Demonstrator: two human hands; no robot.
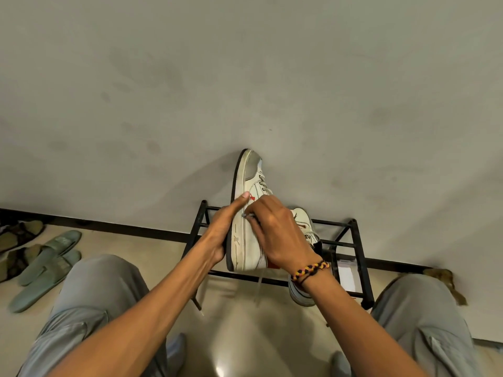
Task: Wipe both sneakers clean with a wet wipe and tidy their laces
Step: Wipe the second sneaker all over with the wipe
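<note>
White sneaker (249, 235) held up in the air over the black shoe rack (353, 240), turned on its side, long axis running toe at 12 o'clock to heel at 6, sole edge facing 9. Leather-look upper, grey toe patch, red accents, rubber sidewall scuffed and dirty, dark outsole. The left hand (223, 232) is the grip on it from the 9 o'clock side, palm round the sole, thumb lying up the sidewall. The right hand (275, 235) sits at 3 o'clock of the sidewall, fingertips pinched on something small and greyish pressed to the sole seam, probably the wet wipe (246, 215), too bunched to be sure. Next stroke likely runs along the long axis, so the right hand is the nearer worker. A loose lace (258, 287) hangs down at 6, untidy. The second sneaker (303, 224) rests on the rack just behind the right wrist, partly hidden. Green slippers (49, 262) on the floor far at 9. Grey trousers (103, 295) below, plain wall (245, 77) behind.
</note>
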